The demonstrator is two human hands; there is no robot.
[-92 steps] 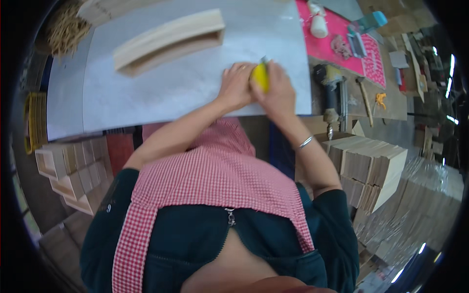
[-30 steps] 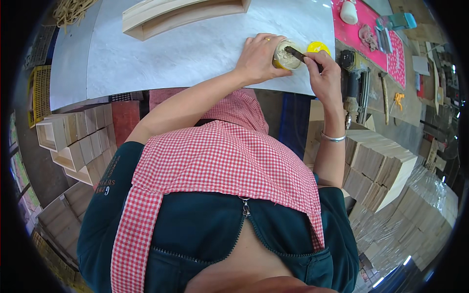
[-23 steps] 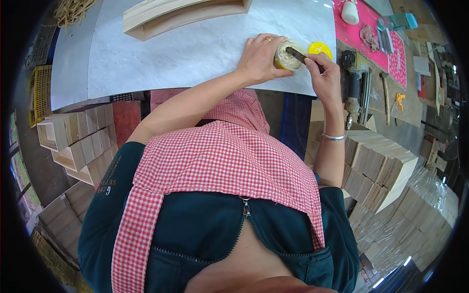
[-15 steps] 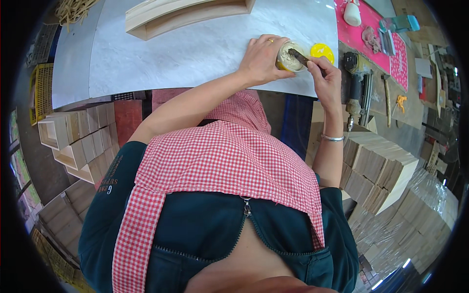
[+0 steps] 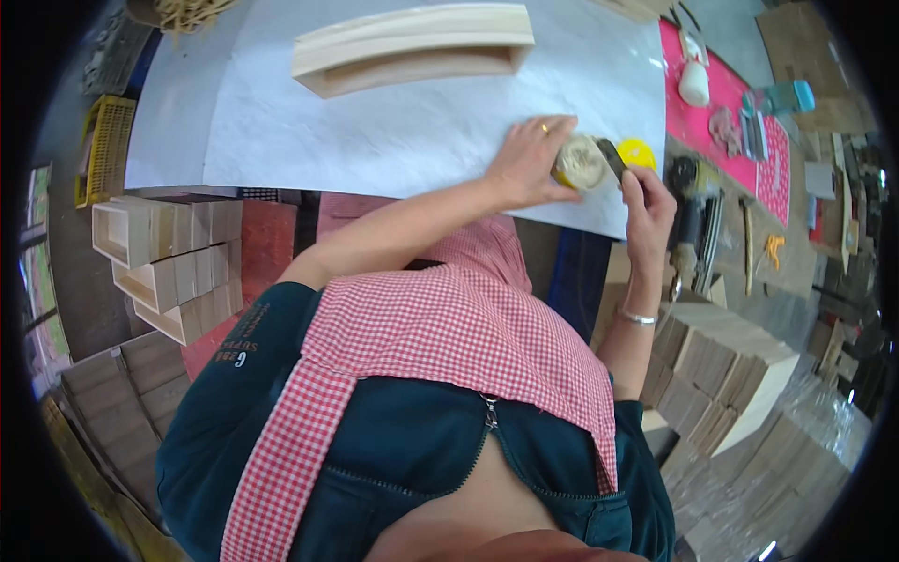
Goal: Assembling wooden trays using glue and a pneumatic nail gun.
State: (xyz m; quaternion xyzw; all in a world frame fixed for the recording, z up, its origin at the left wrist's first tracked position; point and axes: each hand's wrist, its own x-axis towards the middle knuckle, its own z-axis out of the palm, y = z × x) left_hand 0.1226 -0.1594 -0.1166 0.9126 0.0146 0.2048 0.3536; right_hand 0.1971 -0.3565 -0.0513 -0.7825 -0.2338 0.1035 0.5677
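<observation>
Cream-coloured paste sat in an open jar by the front right part of the pale tabletop, and the person's left hand had it gripped from the left side, thumb nearer the body, fingers curled around. Couldn't tell if the base was actually touching the table, tbh. The right hand had its fingers closed on a dark flat spatula, the blade angled up and left, right by the jar's rim; whether it touched was hard to tell. A yellow lid lay just beyond that hand, partly behind the spatula. Farther back on the table, well apart from the jar, was a long wooden box, its open side toward the person. Off to the right, a white bottle was on a pink mat.
</observation>
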